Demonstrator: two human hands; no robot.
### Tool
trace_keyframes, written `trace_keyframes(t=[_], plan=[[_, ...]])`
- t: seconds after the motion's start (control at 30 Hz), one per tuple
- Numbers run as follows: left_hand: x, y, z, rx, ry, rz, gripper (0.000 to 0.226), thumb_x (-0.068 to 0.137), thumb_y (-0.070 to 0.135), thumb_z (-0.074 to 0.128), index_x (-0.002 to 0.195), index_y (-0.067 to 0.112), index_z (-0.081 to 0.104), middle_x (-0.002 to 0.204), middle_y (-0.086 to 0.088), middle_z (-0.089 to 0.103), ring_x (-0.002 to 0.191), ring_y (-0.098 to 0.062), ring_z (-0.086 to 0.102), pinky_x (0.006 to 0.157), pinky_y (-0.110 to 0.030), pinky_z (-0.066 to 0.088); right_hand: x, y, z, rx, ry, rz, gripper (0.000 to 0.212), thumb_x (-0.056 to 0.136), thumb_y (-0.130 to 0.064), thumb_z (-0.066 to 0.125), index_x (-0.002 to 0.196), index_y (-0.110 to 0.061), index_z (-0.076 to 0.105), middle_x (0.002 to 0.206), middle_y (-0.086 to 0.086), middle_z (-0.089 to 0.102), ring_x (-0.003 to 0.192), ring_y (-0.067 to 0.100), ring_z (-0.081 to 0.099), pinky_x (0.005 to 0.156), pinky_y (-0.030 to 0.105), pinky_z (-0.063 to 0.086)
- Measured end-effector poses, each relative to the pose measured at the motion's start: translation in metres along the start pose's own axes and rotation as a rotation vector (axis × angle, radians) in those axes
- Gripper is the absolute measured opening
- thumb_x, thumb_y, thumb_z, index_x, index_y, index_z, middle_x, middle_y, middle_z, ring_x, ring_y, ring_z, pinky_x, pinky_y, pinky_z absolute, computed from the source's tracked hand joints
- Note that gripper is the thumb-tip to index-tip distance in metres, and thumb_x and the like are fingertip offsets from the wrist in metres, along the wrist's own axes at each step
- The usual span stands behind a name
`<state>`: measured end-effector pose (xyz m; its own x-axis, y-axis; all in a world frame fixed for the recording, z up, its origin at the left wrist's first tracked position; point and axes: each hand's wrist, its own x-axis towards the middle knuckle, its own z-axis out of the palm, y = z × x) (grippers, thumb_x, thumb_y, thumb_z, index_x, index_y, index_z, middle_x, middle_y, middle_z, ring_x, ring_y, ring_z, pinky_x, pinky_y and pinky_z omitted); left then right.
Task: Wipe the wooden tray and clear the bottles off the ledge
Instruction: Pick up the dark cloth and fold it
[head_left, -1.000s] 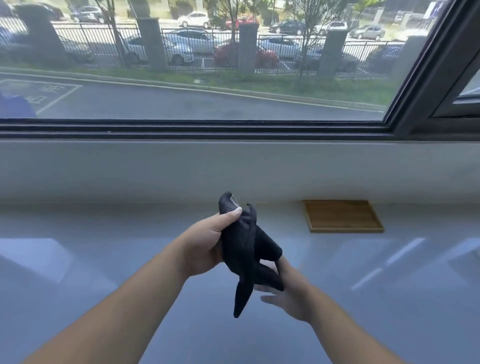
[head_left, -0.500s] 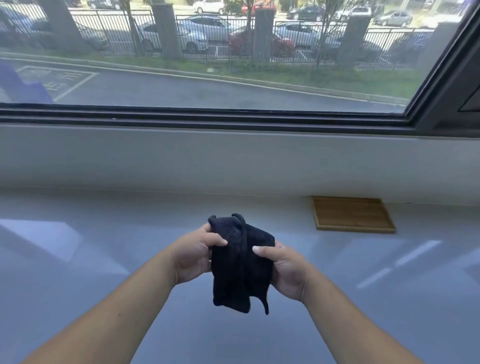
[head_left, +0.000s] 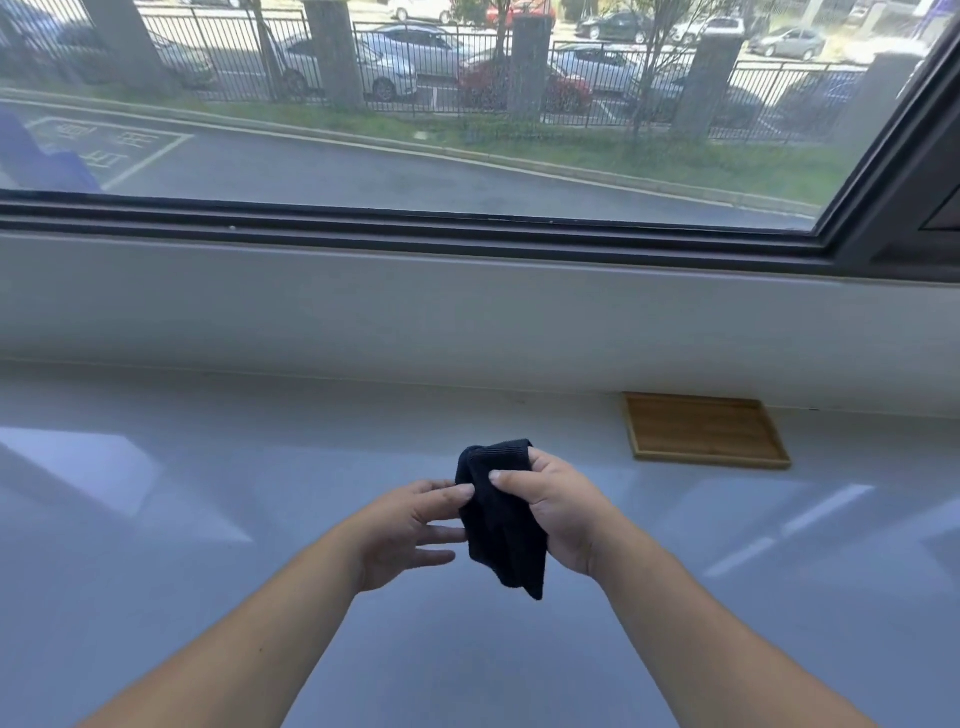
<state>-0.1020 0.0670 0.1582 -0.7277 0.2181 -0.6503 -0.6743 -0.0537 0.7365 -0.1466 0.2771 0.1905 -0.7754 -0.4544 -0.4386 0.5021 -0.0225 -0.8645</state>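
A black cloth (head_left: 503, 525) hangs bunched above the pale ledge (head_left: 208, 519), near the middle of the view. My right hand (head_left: 558, 512) grips its upper part, thumb across the front. My left hand (head_left: 410, 530) is beside it on the left, fingers spread, with only the thumb and fingertips touching the cloth's edge. A flat rectangular wooden tray (head_left: 704, 431) lies on the ledge against the back wall, up and to the right of my right hand. I see nothing on the tray. No bottles are in view.
A low grey wall (head_left: 467, 312) rises behind the ledge, topped by a dark window frame (head_left: 415, 228). Beyond the glass are a road, a fence and parked cars. Bright window reflections lie across the glossy ledge surface.
The cloth has passed from my left hand into my right, which now holds it bunched. My left fingers have opened. The view has tilted down a little.
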Motion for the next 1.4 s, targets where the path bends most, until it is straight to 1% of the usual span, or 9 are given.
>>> trace_keyframes(t=[0.3,0.47,0.63,0.77,0.87,1.0,1.17,1.27,1.4], plan=[[-0.001,0.008,0.013,0.115,0.038,0.11,0.03,0.097,0.046,0.07,0.12,0.029,0.076,0.12,0.003,0.078,0.112,-0.019,0.074,0.1,-0.04,0.051,-0.003,-0.002,-0.006,0.023,-0.106,0.018,0.026,0.103,-0.002,0.053,0.125,0.002,0.067,0.112,0.025,0.072,0.1,0.039,0.069,0.091,0.049,0.057],[0.001,0.015,0.011,0.106,0.345,0.136,0.023,0.104,0.027,0.059,0.105,0.016,0.08,0.097,-0.007,0.082,0.084,-0.02,0.079,0.076,-0.032,0.061,0.002,-0.002,-0.014,0.054,0.047,-0.008,0.023,0.101,-0.002,0.056,0.118,0.0,0.071,0.111,0.025,0.076,0.093,0.033,0.073,0.082,0.042,0.059],[-0.006,0.019,-0.028,0.049,0.562,0.116,0.019,0.104,0.019,0.058,0.106,0.009,0.074,0.103,-0.013,0.079,0.086,-0.025,0.076,0.066,-0.032,0.061,0.003,0.001,-0.053,-0.021,0.255,0.025,0.019,0.101,-0.007,0.058,0.109,-0.007,0.076,0.111,0.023,0.078,0.088,0.029,0.075,0.082,0.044,0.058],[-0.011,0.017,-0.049,0.035,0.532,0.143,0.016,0.102,0.018,0.065,0.116,0.013,0.07,0.103,-0.015,0.078,0.081,-0.024,0.073,0.071,-0.031,0.058,0.007,0.005,-0.068,-0.155,0.346,0.022,0.023,0.099,-0.008,0.064,0.121,-0.004,0.068,0.111,0.018,0.078,0.094,0.031,0.074,0.097,0.054,0.057],[-0.013,0.017,-0.057,0.052,0.5,0.175,0.02,0.1,0.017,0.07,0.117,0.026,0.067,0.09,-0.007,0.079,0.076,-0.019,0.073,0.079,-0.033,0.055,0.008,0.002,-0.071,-0.218,0.401,0.0,0.045,0.095,-0.011,0.072,0.134,-0.021,0.053,0.117,0.017,0.071,0.105,0.035,0.072,0.102,0.054,0.055],[-0.022,0.023,-0.067,0.112,0.36,0.164,0.021,0.092,0.012,0.078,0.112,0.019,0.078,0.105,-0.005,0.081,0.102,-0.016,0.075,0.092,-0.03,0.053,0.003,-0.008,-0.076,-0.276,0.271,-0.025,0.035,0.096,-0.005,0.068,0.128,-0.02,0.067,0.11,0.014,0.076,0.099,0.028,0.075,0.094,0.043,0.059],[-0.022,0.029,-0.064,0.742,0.566,0.19,0.01,0.087,0.025,0.08,0.093,0.033,0.079,0.093,0.011,0.076,0.09,-0.009,0.07,0.072,-0.027,0.052,0.0,-0.016,-0.074,-0.794,0.313,-0.002,0.019,0.09,-0.009,0.07,0.1,-0.023,0.077,0.094,0.0,0.078,0.083,0.017,0.07,0.068,0.028,0.053],[-0.019,0.032,-0.055,1.133,0.65,0.204,0.007,0.093,0.04,0.069,0.091,0.038,0.075,0.097,0.013,0.066,0.091,-0.011,0.063,0.077,-0.033,0.053,0.002,-0.013,-0.068,-1.08,0.388,-0.028,0.013,0.091,-0.02,0.065,0.087,-0.026,0.076,0.091,-0.002,0.07,0.081,0.017,0.062,0.062,0.029,0.045],[-0.021,0.035,-0.047,1.127,0.682,0.173,0.016,0.089,0.044,0.06,0.079,0.031,0.062,0.086,0.011,0.066,0.081,-0.014,0.062,0.066,-0.033,0.051,0.004,-0.007,-0.064,-1.046,0.414,-0.001,0.013,0.087,-0.029,0.062,0.077,-0.021,0.068,0.079,-0.002,0.066,0.068,0.018,0.058,0.053,0.027,0.04]])
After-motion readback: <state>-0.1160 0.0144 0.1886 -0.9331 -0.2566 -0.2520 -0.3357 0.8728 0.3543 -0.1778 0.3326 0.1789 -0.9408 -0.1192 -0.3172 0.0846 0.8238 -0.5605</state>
